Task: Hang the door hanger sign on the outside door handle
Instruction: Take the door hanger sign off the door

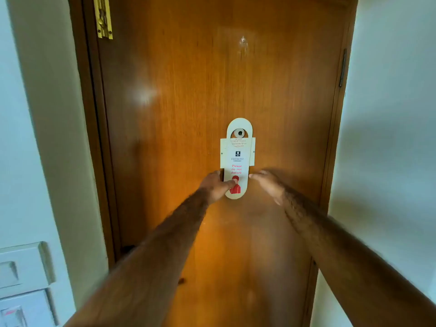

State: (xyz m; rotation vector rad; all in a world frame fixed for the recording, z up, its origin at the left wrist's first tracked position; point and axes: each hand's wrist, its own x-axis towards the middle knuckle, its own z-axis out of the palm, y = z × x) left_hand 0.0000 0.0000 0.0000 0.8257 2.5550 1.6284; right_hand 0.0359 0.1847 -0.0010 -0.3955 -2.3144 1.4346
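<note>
**Door hanger sign pinched at its lower edge, hung on a peg inside the room**

The door hanger sign point(237, 161) hangs on the far face of the wooden door point(179, 114), its top cut-out looped over a small round peg point(240, 133) and a paler card point(222, 154) behind it. No handle shows anywhere in view — so the main risk is a long carry to it.

The left hand point(218, 185) grips the sign's lower left edge, thumb over the red figure. Pulling straight down could tear the loop against the peg.

The right hand point(270, 184), blurred, is spread open just right of the sign, holding nothing — a one-handed lift might drag the card off too.
</note>
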